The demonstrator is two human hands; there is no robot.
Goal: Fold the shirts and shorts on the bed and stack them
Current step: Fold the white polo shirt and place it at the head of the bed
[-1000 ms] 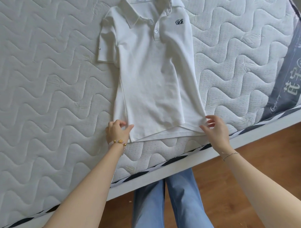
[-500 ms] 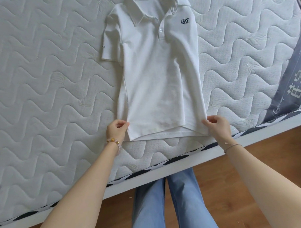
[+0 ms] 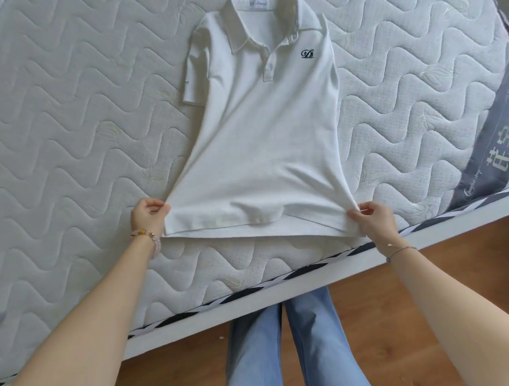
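White shirt (image 3: 263, 140) lies face up on the mattress (image 3: 72, 127), collar (image 3: 263, 22) at the far end and hem (image 3: 249, 232) toward the person at the near edge. The left hand (image 3: 146, 215) pinches the hem's left corner, thumb and fingers curled round the cloth. The right hand (image 3: 374, 220) grips the right corner the same way, fingertips nipped on the fabric.

Both corners are pulled outward and seem raised a touch, so the bottom of the shirt flares wide and taut between the two hands. Small creases fan up from each grip. The upper half lies flat on the quilting. One short sleeve (image 3: 195, 70) sticks out on the left, while the right side runs straight down from the shoulder. A small dark logo (image 3: 307, 54) sits on the chest, right of the button (image 3: 269, 67).

A beaded bracelet (image 3: 146, 233) circles the left wrist and a thin chain (image 3: 401, 249) the right. The hem sits just inside the mattress's near edge, which is trimmed with black-and-white piping (image 3: 279, 280). Below that is a white frame (image 3: 280, 295), then wooden floor (image 3: 451, 258). The person stands against the bed in light blue jeans (image 3: 282, 350). A grey band (image 3: 494, 155) with writing runs across the mattress at the right.
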